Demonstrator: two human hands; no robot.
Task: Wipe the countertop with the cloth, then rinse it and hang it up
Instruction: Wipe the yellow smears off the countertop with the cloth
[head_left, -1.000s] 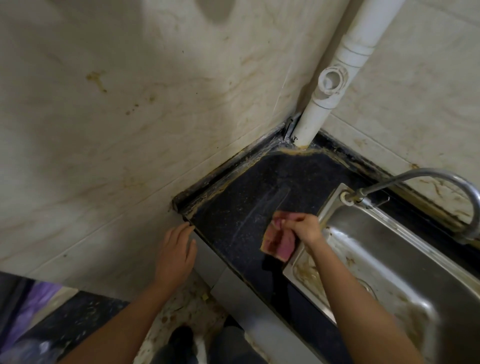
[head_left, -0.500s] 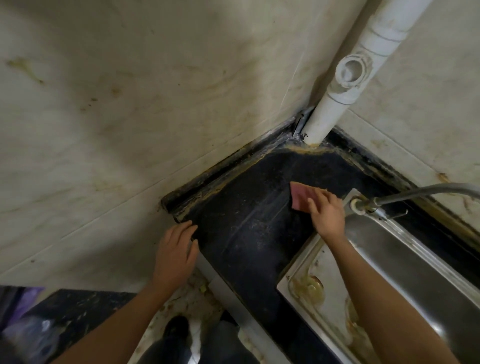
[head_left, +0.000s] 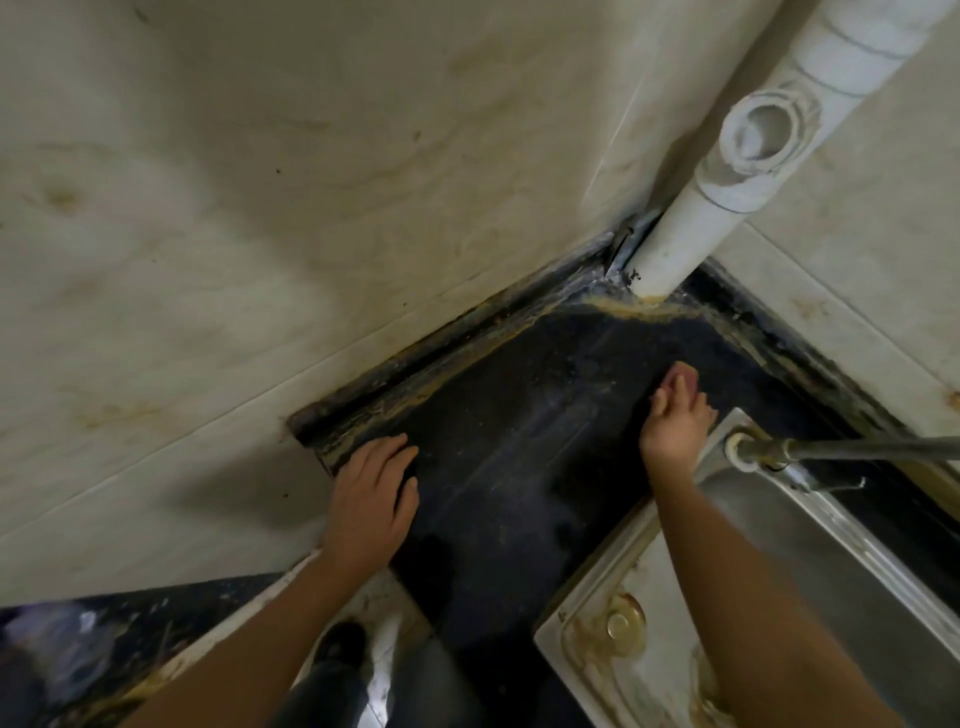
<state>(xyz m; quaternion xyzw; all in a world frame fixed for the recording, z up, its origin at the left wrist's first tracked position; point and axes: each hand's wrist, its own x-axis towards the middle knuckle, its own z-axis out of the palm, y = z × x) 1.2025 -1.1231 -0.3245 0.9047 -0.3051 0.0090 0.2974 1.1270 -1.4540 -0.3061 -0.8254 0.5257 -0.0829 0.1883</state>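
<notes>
The black countertop (head_left: 519, 441) fills the corner between two stained tiled walls. My right hand (head_left: 672, 421) presses a pink cloth (head_left: 681, 375) against the counter, close to the back corner; only the cloth's far end shows beyond my fingers. Wet streaks run across the dark surface between my hands. My left hand (head_left: 374, 499) rests flat with straight fingers on the counter's left front corner, holding nothing.
A white drain pipe (head_left: 691, 228) stands in the corner. The steel sink (head_left: 779, 597) lies at right, its faucet (head_left: 831, 449) reaching over it just right of my right hand. Brown grime lines the wall joint. Floor and my shoes show below.
My right hand has pushed the cloth away from the sink's edge toward the back corner. My left hand has shifted onto the counter's left corner.
</notes>
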